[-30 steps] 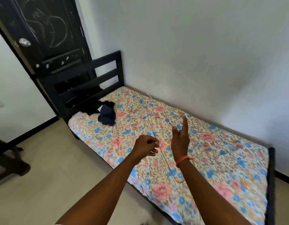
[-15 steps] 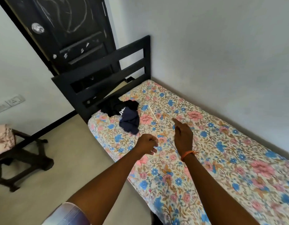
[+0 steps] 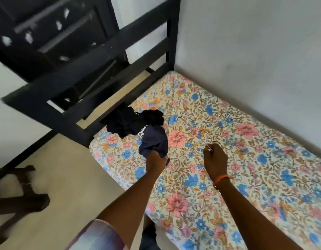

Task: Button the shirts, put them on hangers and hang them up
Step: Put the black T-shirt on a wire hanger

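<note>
At the bottom edge of the view a pale plaid sleeve covers the left upper arm, and both bare forearms reach out over the bed, whose sheet is cream with pink and blue flowers. The right wrist wears an orange thread band. Just past it the right hand is curled, its fingertips pinching a thin wire hanger that lies low on the sheet; only a short pale piece and a small curve of the wire show clearly against the busy print. To its left the left hand is clenched round the near hem of a navy shirt, which lies crumpled near the bed's left edge with a bit of white lettering showing. Touching the navy shirt on its far side is a rumpled black garment, up against the foot of the black slatted bed frame. On the beige floor to the left stands part of a dark wooden stool, blurred. Beyond the frame is a black door with white chipped spots, and a plain grey wall runs along the bed's far side
</note>
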Available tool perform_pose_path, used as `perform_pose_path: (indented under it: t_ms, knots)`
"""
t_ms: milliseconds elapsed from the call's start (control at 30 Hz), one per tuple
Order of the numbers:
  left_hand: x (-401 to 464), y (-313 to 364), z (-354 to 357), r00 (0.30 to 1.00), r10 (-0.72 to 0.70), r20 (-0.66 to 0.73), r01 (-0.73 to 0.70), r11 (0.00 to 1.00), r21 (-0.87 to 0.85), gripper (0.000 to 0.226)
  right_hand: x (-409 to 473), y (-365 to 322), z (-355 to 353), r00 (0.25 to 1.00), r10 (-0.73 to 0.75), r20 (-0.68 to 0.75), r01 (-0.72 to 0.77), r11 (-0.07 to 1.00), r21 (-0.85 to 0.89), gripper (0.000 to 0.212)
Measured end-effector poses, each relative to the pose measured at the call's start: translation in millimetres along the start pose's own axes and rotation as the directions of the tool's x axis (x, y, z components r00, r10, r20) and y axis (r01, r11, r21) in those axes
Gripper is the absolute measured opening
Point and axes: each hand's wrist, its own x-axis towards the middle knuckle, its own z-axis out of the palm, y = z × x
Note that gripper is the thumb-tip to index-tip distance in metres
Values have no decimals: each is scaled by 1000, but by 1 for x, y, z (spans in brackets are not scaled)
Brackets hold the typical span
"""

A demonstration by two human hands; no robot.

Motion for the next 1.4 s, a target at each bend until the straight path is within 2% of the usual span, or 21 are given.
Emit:
perform_pose_path:
  t_ms: [100,133,233,300,367,433,500,600,700,800,933,1000,1100,1200,1267,1300,1400]
  knots:
    - [78,-13,12,999,6,41,-5,1000,-24,27,29,9,58,998,59,-37,-61,997,-48,9]
    - [100,-16,17,999,-3,43,4,1000,-23,35,36,10,74,996,72,-46,-75,995,-64,8]
    - [167,-29,32,989,-146,-10,146,986,82,111,58,25,127,988,144,-47,-148,984,-97,12]
    - [198,-43,42,976,-204,-71,211,971,114,128,61,33,148,979,198,-39,-201,976,-88,14]
    - [226,-54,53,962,-253,-99,262,961,86,113,64,44,166,970,239,-34,-241,966,-96,12]
    - [242,-61,58,961,-249,-120,258,963,72,70,67,52,175,960,277,-27,-278,955,-104,12]
    - [244,-58,59,974,-186,-132,199,975,95,34,69,56,178,951,306,-30,-308,944,-117,14]
    - [218,-42,58,994,-15,-104,8,998,-65,12,71,49,167,916,398,-55,-400,915,-45,20]
    - [171,-10,44,993,120,-7,-118,960,-254,25,74,29,143,883,469,-28,-466,881,78,41]
    - [124,28,25,962,236,139,-188,938,-291,17,75,5,112,867,495,62,-495,840,222,58]
    - [55,79,8,834,465,298,-380,875,-301,20,72,-17,60,829,505,240,-559,759,334,71]
    - [20,94,4,764,514,391,-417,855,-309,19,64,-23,27,814,502,292,-580,730,363,76]
    - [-26,107,8,670,535,515,-450,844,-291,19,46,-25,-26,863,462,204,-505,811,297,56]
    - [-79,131,13,586,539,606,-481,833,-275,18,23,-25,-82,945,326,-22,-320,938,132,17]
    - [-108,145,23,578,540,612,-470,833,-291,21,10,-28,-118,947,260,-190,-253,966,61,36]
    - [-119,150,27,606,532,591,-445,843,-302,22,3,-30,-134,943,230,-240,-222,973,61,44]
    - [-155,172,38,654,519,550,-333,851,-406,23,-17,-33,-187,931,195,-310,-137,970,198,42]
